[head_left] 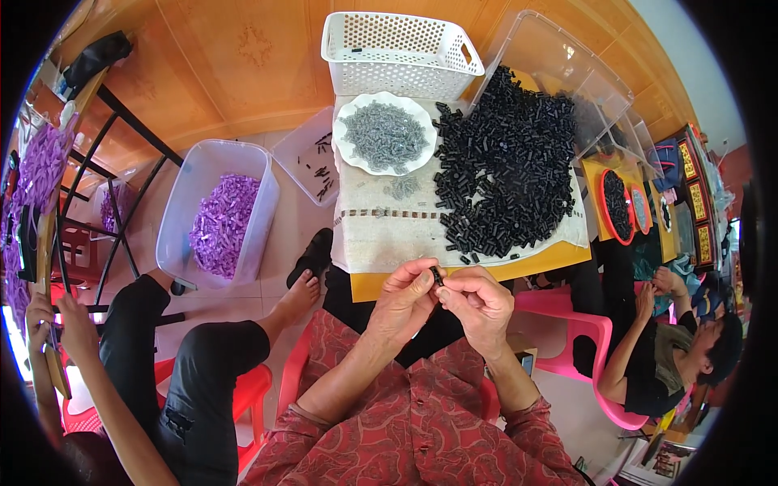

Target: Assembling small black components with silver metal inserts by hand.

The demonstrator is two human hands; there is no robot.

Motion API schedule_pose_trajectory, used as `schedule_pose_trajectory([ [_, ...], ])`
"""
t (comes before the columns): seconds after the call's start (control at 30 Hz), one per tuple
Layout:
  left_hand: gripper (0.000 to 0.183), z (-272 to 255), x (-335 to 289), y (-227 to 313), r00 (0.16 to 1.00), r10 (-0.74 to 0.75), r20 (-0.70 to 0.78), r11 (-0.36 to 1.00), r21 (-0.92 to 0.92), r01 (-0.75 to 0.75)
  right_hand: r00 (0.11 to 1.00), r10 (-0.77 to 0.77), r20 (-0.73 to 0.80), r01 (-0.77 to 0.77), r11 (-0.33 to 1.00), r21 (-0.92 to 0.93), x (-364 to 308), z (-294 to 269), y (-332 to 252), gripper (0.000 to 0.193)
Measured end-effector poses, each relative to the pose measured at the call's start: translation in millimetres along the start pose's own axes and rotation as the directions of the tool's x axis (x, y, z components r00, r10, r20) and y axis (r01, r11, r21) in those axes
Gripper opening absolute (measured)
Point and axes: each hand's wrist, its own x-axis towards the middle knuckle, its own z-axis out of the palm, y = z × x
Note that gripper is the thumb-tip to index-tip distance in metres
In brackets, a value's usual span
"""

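Observation:
Close to my body, just off the table's near edge, my left hand (pixel 403 301) and my right hand (pixel 480 309) meet fingertip to fingertip. Both pinch one small black cylindrical piece (pixel 438 276), held upright between them. Fingers partly cover it, so its details are hard to make out. Beyond my hands, a large heap of similar black pieces (pixel 510 162) spreads over the cloth on the right. A white scalloped plate (pixel 347 154) piled with small clear-grey parts (pixel 385 134) stands left of the heap. A few loose grey parts (pixel 401 189) lie below the plate.
A white perforated basket (pixel 405 79) and a clear plastic bin (pixel 559 49) stand at the back. On the floor left is a tub (pixel 174 219) of purple pieces (pixel 227 227). One person sits left, another right on a pink chair (pixel 600 340).

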Motion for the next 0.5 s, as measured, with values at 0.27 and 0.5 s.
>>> schedule_pose_trajectory([
  [0.27, 0.02, 2.9, 0.1, 0.4, 0.998, 0.0, -0.056, 1.0, -0.02, -0.001, 0.997, -0.077, -0.016, 0.075, 0.989, -0.124, 5.2, 2.2, 1.1, 0.018],
  [0.5, 0.019, 2.3, -1.8, -2.0, 0.994, -0.062, -0.085, 0.994, -0.096, 0.054, 0.977, -0.215, -0.001, 0.204, 0.929, -0.308, 6.5, 1.7, 2.9, 0.018],
])
